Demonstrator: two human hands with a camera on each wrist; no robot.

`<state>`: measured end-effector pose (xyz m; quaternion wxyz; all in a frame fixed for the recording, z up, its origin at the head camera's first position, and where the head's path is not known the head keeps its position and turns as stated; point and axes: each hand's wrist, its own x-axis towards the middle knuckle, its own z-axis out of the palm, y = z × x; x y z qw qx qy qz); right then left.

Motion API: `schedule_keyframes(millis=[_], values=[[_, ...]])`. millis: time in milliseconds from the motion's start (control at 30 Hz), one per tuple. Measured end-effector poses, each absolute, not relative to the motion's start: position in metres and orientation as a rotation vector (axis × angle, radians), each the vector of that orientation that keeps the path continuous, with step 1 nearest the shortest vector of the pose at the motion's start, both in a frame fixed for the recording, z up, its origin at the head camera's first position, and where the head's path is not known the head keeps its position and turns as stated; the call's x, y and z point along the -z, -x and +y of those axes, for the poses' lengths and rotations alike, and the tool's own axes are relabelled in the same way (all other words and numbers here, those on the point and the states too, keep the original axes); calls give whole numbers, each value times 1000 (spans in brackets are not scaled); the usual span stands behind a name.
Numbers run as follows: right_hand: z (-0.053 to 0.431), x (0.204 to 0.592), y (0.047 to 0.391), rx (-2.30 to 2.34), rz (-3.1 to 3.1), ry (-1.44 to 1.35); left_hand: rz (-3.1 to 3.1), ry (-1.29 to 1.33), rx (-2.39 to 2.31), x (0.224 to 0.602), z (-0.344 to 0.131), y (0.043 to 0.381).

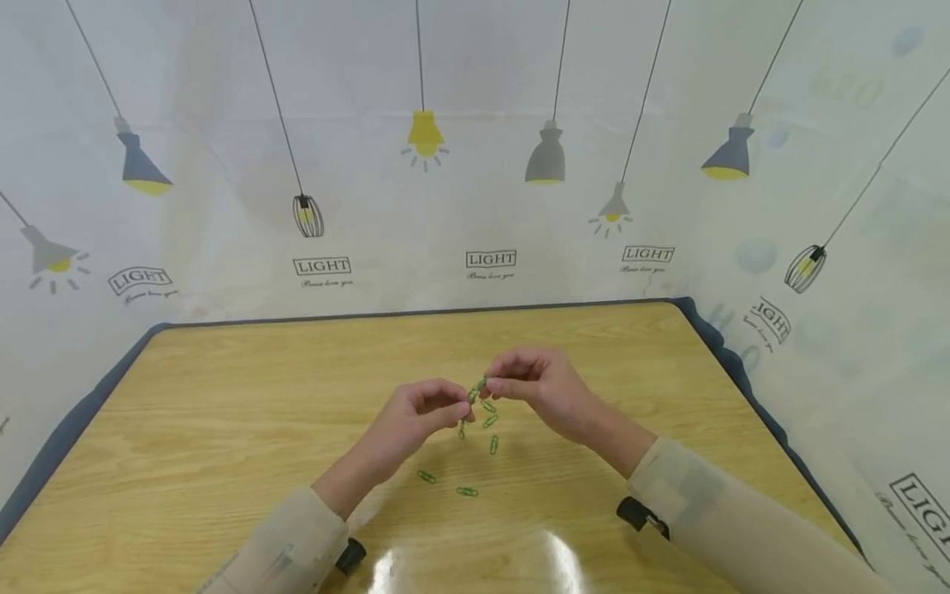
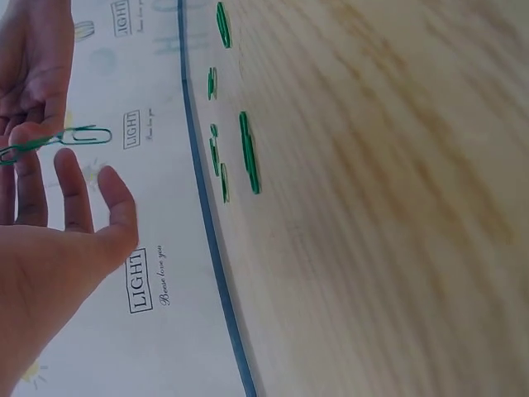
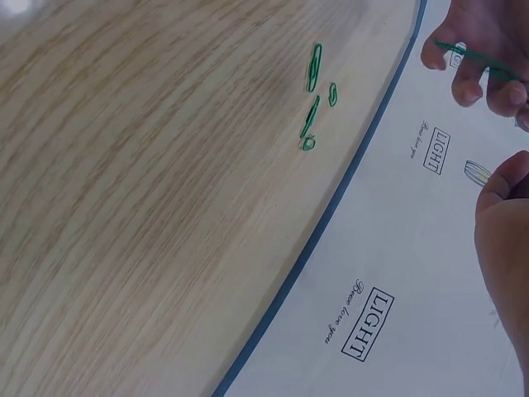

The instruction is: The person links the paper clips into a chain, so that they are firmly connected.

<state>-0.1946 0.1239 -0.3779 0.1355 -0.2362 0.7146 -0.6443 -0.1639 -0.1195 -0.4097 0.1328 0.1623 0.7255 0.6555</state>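
Above the middle of the table, my left hand (image 1: 414, 417) pinches a short chain of green paper clips (image 2: 84, 133) between thumb and forefinger. One end of the chain dangles below those fingertips, and its other fingers are spread in the left wrist view. Just up and to the right, my right hand (image 1: 545, 389) pinches a green paper clip (image 1: 480, 384) at the chain's upper end. Fingertips partly hide where the clips meet. In the right wrist view the chain (image 3: 471, 54) crosses in front of the left hand's fingers.
Several loose green paper clips lie on the wooden table (image 1: 260, 412), among them one (image 1: 494, 445) below the hands and two nearer the front, a left one (image 1: 426, 477) and a right one (image 1: 467, 492). A white lamp-printed sheet (image 1: 371, 165) stands behind the table and along its sides.
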Motion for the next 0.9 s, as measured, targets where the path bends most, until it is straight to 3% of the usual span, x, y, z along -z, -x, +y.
schedule_keyframes(millis=[900], values=[[118,383,193,1897,2040,591,2159,-406,-2036,403,-113,165]])
